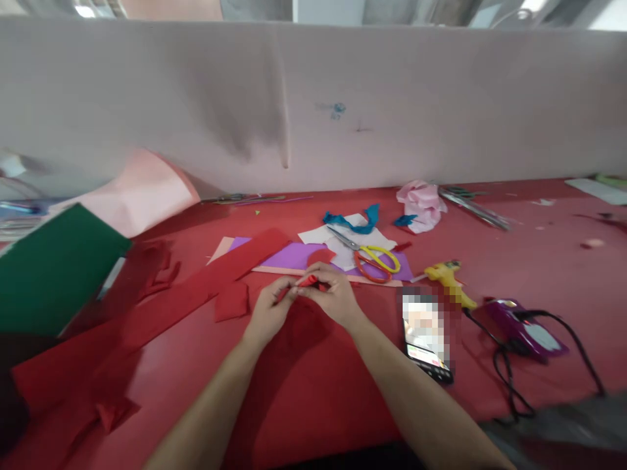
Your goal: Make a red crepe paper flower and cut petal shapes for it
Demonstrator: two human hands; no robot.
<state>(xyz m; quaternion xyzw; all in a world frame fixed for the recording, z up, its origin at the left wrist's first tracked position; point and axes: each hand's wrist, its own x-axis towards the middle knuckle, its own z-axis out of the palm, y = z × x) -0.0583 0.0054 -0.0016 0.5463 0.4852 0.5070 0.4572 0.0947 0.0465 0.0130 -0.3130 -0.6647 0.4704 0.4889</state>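
A small rolled piece of red crepe paper is pinched between both hands above the red table. My left hand closes on its left end, fingertips together. My right hand grips the right side, thumb and fingers pressed on it. Just left of my hands lies a red folded square, beside a long red crepe strip running toward the lower left. Beyond my right hand, scissors with yellow and orange handles rest on white paper scraps and purple sheets.
On the right are a phone, a yellow glue gun and a purple box with black cords. Crumpled pink paper and a blue strip lie farther back. A green sheet stands left. A pale wall borders the table.
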